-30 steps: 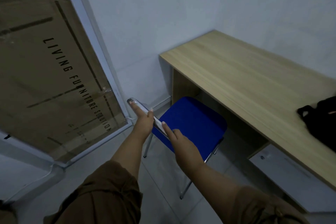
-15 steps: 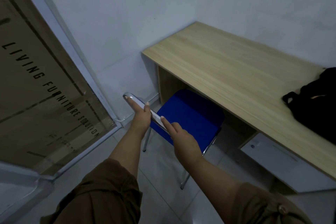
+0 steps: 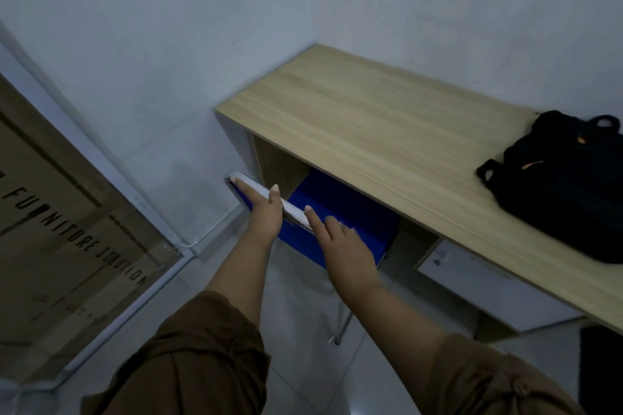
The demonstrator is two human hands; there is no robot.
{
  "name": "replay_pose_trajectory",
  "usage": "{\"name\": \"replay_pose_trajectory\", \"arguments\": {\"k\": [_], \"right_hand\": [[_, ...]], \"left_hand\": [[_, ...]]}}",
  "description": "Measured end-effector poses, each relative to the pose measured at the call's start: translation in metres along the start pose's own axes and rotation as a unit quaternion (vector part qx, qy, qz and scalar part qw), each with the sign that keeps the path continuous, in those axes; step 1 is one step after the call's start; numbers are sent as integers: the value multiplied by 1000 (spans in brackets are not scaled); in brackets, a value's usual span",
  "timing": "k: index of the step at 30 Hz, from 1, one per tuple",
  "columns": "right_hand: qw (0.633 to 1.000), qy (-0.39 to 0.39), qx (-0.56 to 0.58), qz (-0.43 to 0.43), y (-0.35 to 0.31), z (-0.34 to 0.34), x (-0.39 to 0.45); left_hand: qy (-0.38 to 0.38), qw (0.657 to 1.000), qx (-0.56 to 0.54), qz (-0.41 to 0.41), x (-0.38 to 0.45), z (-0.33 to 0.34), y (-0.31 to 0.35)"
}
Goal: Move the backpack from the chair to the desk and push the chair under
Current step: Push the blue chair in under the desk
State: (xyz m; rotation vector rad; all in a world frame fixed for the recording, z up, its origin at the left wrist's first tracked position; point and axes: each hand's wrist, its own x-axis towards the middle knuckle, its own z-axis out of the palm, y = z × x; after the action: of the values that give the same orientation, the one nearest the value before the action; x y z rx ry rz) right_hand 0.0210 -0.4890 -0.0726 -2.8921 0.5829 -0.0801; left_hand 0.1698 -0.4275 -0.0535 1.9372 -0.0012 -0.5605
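Left hand (image 3: 266, 216) flat and right hand (image 3: 349, 248), its curl unclear, press the rail (image 3: 294, 212) of the chair (image 3: 340, 212) lying across them, the seat ahead partly under the desk (image 3: 371, 131) front edge, backpack (image 3: 566, 185) at its right end.

Blue chair (image 3: 340, 212), black backpack (image 3: 566, 189), woodgrain desk (image 3: 371, 131)

Dim; white walls (image 3: 161, 30), pale tiled floor (image 3: 303, 323), glass partition (image 3: 70, 219) left.

Left hand (image 3: 266, 216) and right hand (image 3: 347, 253) press the chair (image 3: 350, 209); backpack (image 3: 566, 185) lies on desk (image 3: 387, 131).
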Motion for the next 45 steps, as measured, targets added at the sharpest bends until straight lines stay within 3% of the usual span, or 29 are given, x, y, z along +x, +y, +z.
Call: {"name": "replay_pose_trajectory", "arguments": {"k": [3, 5, 8, 11, 13, 16, 22, 29, 45], "right_hand": [[986, 75, -141, -45, -4, 4, -3], [974, 83, -189, -95, -8, 6, -4], [970, 77, -215, -88, -15, 7, -3], [976, 73, -201, -50, -15, 9, -3], [981, 67, -178, -29, -16, 12, -5], [991, 55, -104, 65, -28, 14, -6], [986, 25, -37, 160, -42, 19, 9], [986, 44, -56, 149, -30, 23, 22], [988, 48, -37, 145, 22, 11, 80]], "left_hand": [[-11, 1000, 18, -8, 1, 0, 6], [-11, 998, 61, -1, 1, -4, 8], [-4, 978, 193, 79, -3, -18, 1], [9, 908, 354, 223, -1, -37, -17], [-27, 849, 431, 304, 3, -47, -25], [-105, 810, 472, 333, 9, -55, -29], [-142, 806, 493, 295, 18, -52, -20], [-170, 822, 460, 288, 31, -43, -10], [-179, 808, 509, 236, 77, 8, 41]]}}
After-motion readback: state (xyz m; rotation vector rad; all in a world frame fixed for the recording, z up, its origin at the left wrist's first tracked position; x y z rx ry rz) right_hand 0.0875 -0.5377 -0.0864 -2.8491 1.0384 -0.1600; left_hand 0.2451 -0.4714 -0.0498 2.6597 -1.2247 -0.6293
